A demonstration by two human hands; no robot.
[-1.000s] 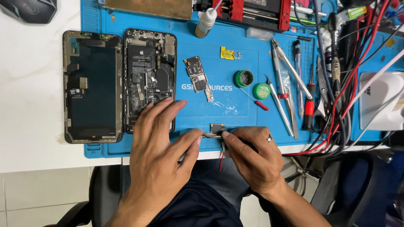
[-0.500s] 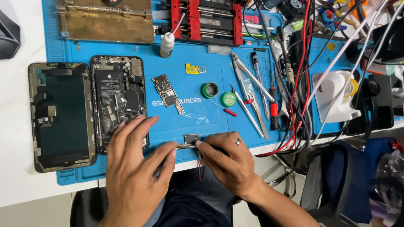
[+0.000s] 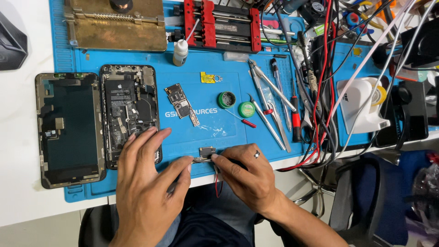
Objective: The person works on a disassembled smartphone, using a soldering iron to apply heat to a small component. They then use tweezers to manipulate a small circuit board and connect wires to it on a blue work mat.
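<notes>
A: What've I got in the hands?

B: Both on one small part [image 3: 206, 153], dark w/ metal bits, at the near edge of the blue mat [image 3: 201, 98]. Left hand [image 3: 145, 183] pinches it from the left w/ forefinger tip; its other fingers spread flat toward the open phone [image 3: 130, 114]. Right hand [image 3: 247, 176] pinches it from the right, a ring on one finger.

A: I see thin wires under the part, red and black. Which hand has them?

B: Wires [image 3: 216, 180] hang off the tabletop edge below the right hand's fingertips. Can't tell if they're gripped.

A: What's around?

B: Far of the part, mid mat: a board [image 3: 182, 104]. Right of that, two green tins [image 3: 236, 104], close together. Tweezers [image 3: 270, 103] and a red driver [image 3: 296, 116] further right, near a cable tangle [image 3: 320, 91]. Screen [image 3: 69, 128] lies left of the phone, just beside it. Far edge: brass plate [image 3: 116, 28], red jig [image 3: 222, 24], white bottle [image 3: 180, 51] betw. them.
</notes>
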